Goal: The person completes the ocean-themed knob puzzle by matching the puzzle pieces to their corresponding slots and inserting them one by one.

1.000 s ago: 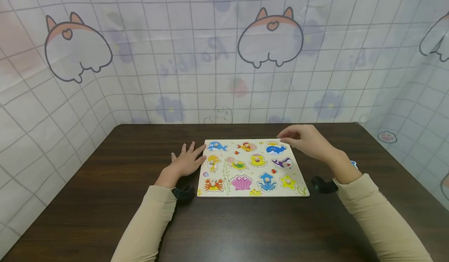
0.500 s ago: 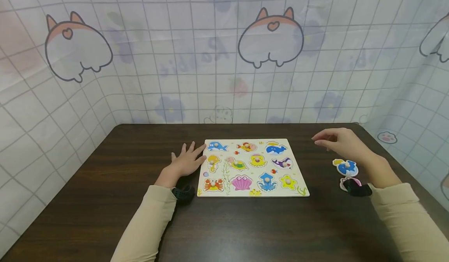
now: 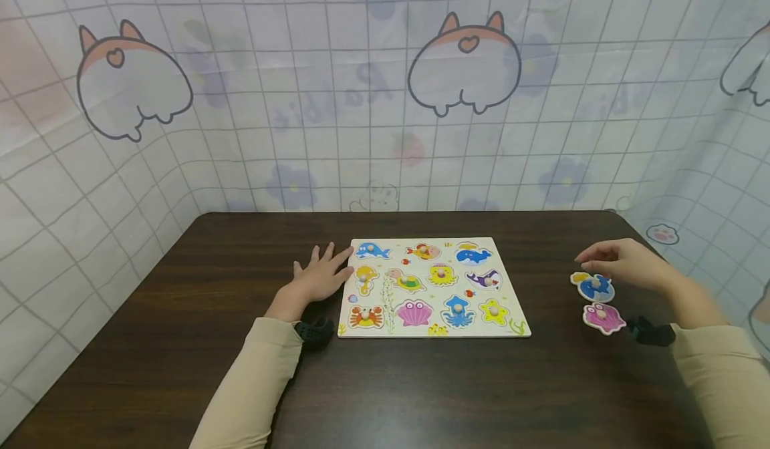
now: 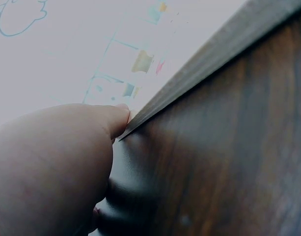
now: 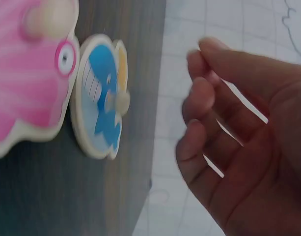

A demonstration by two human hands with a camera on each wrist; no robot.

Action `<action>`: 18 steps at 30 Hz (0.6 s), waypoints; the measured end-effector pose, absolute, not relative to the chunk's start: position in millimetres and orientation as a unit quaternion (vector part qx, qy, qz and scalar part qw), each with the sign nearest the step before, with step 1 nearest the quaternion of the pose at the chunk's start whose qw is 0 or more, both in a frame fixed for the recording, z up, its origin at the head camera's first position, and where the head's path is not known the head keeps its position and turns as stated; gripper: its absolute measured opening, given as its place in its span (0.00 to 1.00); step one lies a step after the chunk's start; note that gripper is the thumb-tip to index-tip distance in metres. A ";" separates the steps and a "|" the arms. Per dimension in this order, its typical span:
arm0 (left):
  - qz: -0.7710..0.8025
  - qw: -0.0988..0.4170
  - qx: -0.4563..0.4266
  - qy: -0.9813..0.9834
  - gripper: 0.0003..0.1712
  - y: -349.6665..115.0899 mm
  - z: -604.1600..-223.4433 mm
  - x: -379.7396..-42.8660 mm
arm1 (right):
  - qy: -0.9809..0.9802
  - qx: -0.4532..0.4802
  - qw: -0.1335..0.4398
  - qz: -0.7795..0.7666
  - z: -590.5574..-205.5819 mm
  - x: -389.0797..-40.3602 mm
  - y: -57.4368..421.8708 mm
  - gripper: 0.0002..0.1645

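A cream wooden peg puzzle board [image 3: 385,245] with sea animals lies on the dark table. My left hand [image 3: 315,276] rests spread beside it, thumb and index finger at its left edge. In the left wrist view the thumb [image 4: 118,115] is right at the board's edge. My right hand [image 3: 628,262] hovers over the table's right side, fingers loosely bent and holding nothing. Just below it lies a blue whale piece [image 3: 595,290] with a round knob. Nearer me lies a pink shell piece [image 3: 604,319]; the right wrist view shows its knob [image 5: 49,17] blurred.
Knobbed pieces such as a crab [image 3: 365,322], a starfish [image 3: 494,319] and a squid [image 3: 458,319] sit in the board. The whale [image 3: 473,256] and shell [image 3: 414,321] spots there show flat pictures without knobs. A patterned cloth [image 3: 337,135] hangs behind the dark table [image 3: 385,389].
My right hand has moved from the board's top right corner out to the right, over the loose pieces. Both whale and shell pieces are now uncovered. The left hand has stayed in place.
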State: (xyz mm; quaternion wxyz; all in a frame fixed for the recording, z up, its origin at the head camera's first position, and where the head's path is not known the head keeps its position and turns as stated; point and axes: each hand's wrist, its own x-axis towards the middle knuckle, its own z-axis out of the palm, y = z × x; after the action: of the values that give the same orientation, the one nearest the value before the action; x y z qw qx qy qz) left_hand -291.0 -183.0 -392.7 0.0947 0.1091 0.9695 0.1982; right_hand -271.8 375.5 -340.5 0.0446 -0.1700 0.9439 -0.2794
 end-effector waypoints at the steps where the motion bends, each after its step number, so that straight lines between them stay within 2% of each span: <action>1: 0.198 0.094 0.109 0.970 0.36 -183.2 -393.1 -290.9 | 0.941 -0.173 0.056 -0.285 -341.9 -272.8 379.1 0.15; 9: 0.196 0.095 0.106 0.970 0.36 -183.7 -392.2 -290.0 | 0.932 -0.163 0.118 -0.300 -353.4 -278.8 401.8 0.15; 18: 0.195 0.093 0.105 0.971 0.35 -183.2 -391.8 -289.5 | 0.937 -0.136 0.122 -0.298 -358.6 -278.4 407.3 0.15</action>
State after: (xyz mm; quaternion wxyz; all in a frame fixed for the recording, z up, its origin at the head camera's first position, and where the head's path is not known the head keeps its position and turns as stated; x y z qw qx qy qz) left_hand -289.5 -183.2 -391.8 0.0934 0.1052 0.9707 0.1949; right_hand -278.4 407.3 -358.6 0.1221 -0.1364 0.9367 -0.2984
